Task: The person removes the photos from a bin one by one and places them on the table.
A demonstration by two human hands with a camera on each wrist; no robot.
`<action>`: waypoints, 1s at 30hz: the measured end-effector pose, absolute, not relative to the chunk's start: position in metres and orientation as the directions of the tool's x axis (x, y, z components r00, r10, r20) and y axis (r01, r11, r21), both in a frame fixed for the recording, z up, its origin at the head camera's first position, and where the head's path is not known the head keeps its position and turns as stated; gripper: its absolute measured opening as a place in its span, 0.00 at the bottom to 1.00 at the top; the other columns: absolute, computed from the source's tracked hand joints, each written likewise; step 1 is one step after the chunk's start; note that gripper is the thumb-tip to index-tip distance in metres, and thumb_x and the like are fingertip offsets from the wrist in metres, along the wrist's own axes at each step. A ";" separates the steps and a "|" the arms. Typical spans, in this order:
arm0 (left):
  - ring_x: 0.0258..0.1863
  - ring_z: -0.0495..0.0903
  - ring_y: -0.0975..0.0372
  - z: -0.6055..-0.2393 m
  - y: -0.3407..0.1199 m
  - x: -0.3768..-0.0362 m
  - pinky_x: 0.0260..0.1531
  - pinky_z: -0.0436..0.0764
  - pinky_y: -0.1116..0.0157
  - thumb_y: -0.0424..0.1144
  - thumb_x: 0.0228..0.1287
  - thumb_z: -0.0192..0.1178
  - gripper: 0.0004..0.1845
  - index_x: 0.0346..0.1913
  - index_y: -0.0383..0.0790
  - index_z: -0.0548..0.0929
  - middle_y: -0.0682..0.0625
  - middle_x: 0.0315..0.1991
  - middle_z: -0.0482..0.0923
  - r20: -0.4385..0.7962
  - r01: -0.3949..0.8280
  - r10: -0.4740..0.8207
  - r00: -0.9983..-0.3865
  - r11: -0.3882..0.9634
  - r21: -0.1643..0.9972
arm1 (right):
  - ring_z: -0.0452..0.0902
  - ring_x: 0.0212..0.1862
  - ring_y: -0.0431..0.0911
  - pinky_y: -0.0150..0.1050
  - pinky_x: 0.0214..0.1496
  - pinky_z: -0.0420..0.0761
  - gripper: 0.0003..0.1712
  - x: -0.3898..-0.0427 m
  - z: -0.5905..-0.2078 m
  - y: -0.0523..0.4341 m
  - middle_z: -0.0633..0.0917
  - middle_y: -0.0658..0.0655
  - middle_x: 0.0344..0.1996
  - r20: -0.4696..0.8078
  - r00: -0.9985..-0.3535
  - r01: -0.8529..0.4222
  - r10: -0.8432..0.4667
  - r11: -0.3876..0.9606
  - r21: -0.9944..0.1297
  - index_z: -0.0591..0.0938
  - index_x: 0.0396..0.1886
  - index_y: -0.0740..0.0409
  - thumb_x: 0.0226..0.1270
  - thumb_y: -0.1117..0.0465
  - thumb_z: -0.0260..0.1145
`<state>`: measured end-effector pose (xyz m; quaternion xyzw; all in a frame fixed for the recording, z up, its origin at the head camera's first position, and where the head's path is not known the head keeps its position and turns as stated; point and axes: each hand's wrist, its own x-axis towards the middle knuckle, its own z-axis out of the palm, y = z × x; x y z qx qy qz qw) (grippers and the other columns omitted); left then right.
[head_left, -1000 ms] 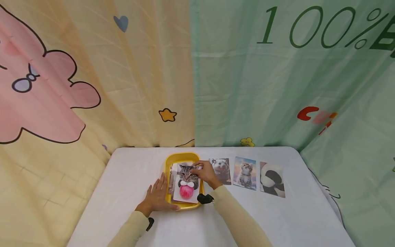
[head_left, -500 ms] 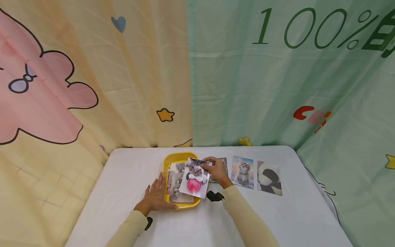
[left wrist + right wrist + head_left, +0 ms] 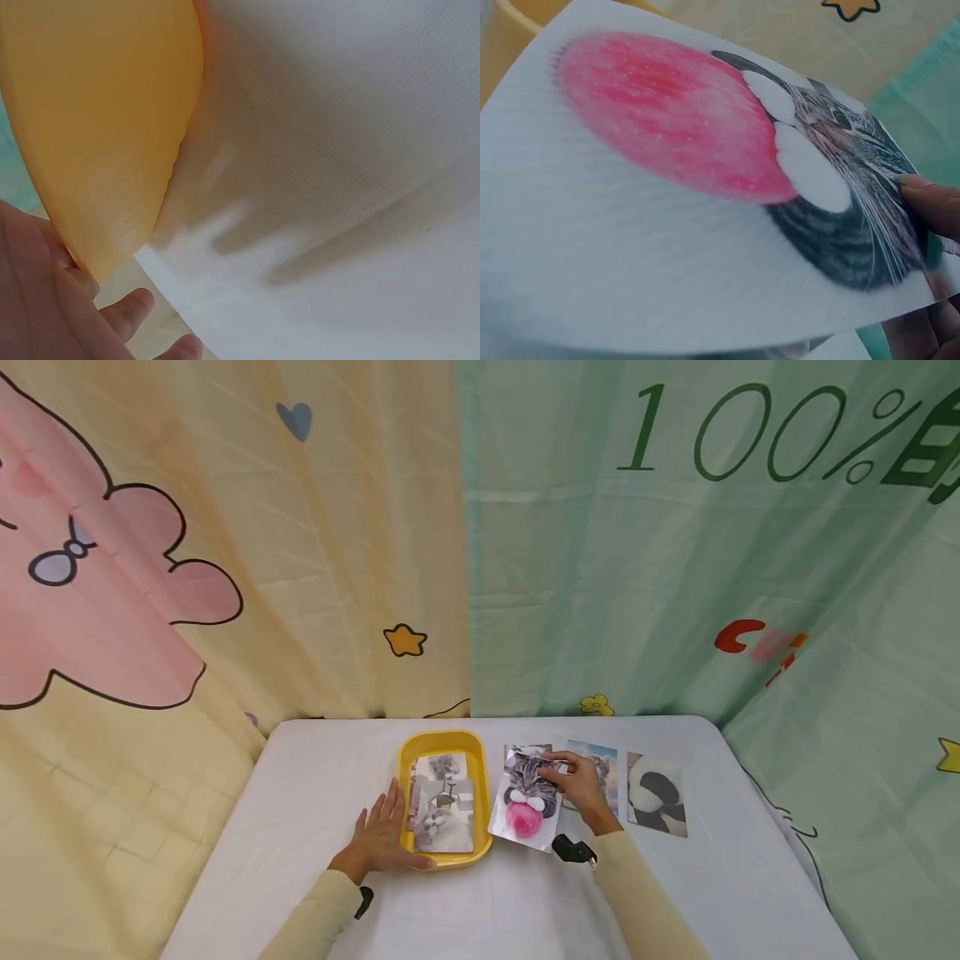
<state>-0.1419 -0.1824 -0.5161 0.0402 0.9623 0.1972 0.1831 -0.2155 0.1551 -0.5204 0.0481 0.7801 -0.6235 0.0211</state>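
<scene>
A: Starting at the left, what is the left hand [image 3: 385,839] doing?

B: It lies flat on the white cloth-covered worktop [image 3: 300,810], fingers straight and spread, with the thumb against the near left corner of the yellow plastic tray [image 3: 442,742]. It sits as it did a second ago.

A: And the tray itself?

B: It now shows the loose grey animal photos [image 3: 442,806] lying inside. A second ago the cat card covered them.

A: Where is that card?

B: The glossy card of a tabby cat with a pink ball [image 3: 527,797] has left the tray. It is just right of the tray's rim, tilted, covering most of the grey animal card that lay there.

A: Who holds it?

B: The right hand [image 3: 581,785] pinches its upper right edge, fingertips [image 3: 928,201] on the cat's face, and partly hides the kitten card [image 3: 600,760]. The panda card [image 3: 655,793] lies unchanged at the far right.
</scene>
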 end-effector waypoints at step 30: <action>0.74 0.41 0.42 -0.518 -0.182 -0.143 0.69 0.40 0.39 0.70 0.30 0.73 0.78 0.75 0.29 0.38 0.38 0.77 0.29 -0.343 0.000 0.146 -0.928 0.920 0.393 | 0.78 0.38 0.58 0.42 0.36 0.76 0.12 -0.171 -0.590 0.143 0.84 0.67 0.45 0.106 -0.994 -0.076 0.026 0.526 -0.847 0.87 0.39 0.64 0.53 0.66 0.74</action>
